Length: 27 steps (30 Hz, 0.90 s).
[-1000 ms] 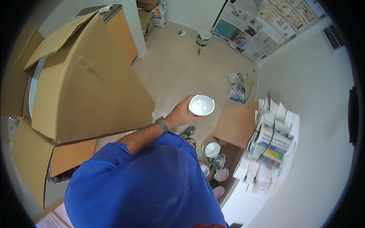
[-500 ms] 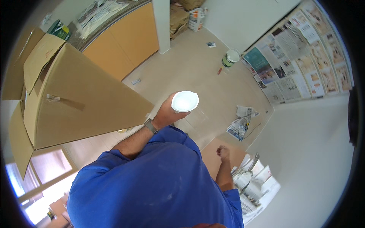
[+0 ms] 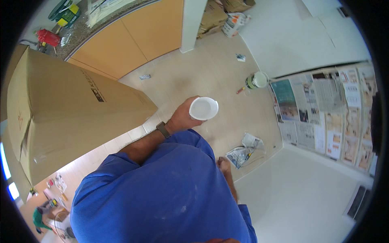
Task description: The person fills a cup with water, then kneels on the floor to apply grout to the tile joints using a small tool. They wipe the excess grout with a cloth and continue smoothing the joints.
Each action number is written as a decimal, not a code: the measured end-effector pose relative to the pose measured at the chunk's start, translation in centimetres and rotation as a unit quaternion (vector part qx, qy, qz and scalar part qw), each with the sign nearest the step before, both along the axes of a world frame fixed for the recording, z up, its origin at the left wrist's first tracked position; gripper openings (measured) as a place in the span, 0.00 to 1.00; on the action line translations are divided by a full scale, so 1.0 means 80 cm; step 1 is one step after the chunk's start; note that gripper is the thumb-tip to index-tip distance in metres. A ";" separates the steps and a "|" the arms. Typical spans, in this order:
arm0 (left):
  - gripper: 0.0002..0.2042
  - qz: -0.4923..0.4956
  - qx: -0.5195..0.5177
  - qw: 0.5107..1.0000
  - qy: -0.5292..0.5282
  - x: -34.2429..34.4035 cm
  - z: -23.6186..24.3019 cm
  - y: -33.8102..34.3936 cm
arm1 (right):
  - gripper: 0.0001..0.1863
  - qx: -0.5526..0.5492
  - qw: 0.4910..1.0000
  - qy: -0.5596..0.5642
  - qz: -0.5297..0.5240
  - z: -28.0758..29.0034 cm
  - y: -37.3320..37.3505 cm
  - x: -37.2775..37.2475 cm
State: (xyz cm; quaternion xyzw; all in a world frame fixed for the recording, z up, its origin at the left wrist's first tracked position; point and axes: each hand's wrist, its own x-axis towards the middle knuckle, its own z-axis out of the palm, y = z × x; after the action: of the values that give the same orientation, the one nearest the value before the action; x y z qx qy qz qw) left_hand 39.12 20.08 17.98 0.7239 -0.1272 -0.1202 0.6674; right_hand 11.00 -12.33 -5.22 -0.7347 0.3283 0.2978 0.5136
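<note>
My left hand (image 3: 183, 116), with a watch on its wrist, is wrapped round the side of a white plastic cup (image 3: 204, 108) held out in front of my chest. The cup's round mouth faces up; inside it looks whitish, and I cannot tell what, if anything, it contains. Low at my right side hangs my right hand (image 3: 224, 164), small and slightly blurred, with its fingers curled in and nothing visible in them. Sheets of crumpled newspaper (image 3: 240, 156) lie on the floor just beyond it.
A tall cardboard box (image 3: 81, 109) stands close on my left. Behind it runs a counter with orange cabinets (image 3: 133, 38), holding a green bucket (image 3: 65, 14) and a red object (image 3: 49, 37). A paint bucket (image 3: 257, 80) sits by the newspaper-covered panel (image 3: 312, 105).
My view has shifted, and the counter and wall panel stand differently in it. The cup stays in my left hand. My right hand has moved leftward in the picture.
</note>
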 end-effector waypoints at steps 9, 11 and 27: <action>0.36 0.097 0.066 0.992 -0.035 0.095 -0.006 -0.025 | 0.09 -0.017 0.987 0.031 0.156 0.017 -0.085 0.120; 0.36 0.135 0.060 0.988 -0.033 0.104 -0.013 -0.035 | 0.09 -0.011 0.985 0.034 0.168 -0.001 -0.130 0.176; 0.35 0.448 0.059 0.892 0.004 0.135 -0.032 -0.008 | 0.14 -0.052 0.945 -0.007 0.324 -0.005 -0.037 0.796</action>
State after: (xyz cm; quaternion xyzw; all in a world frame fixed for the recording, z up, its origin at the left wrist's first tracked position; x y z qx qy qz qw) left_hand 49.95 19.43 15.45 0.7415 0.2208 0.1812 0.6072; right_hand 74.71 -15.29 -5.60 -0.8290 0.0842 0.4258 0.3527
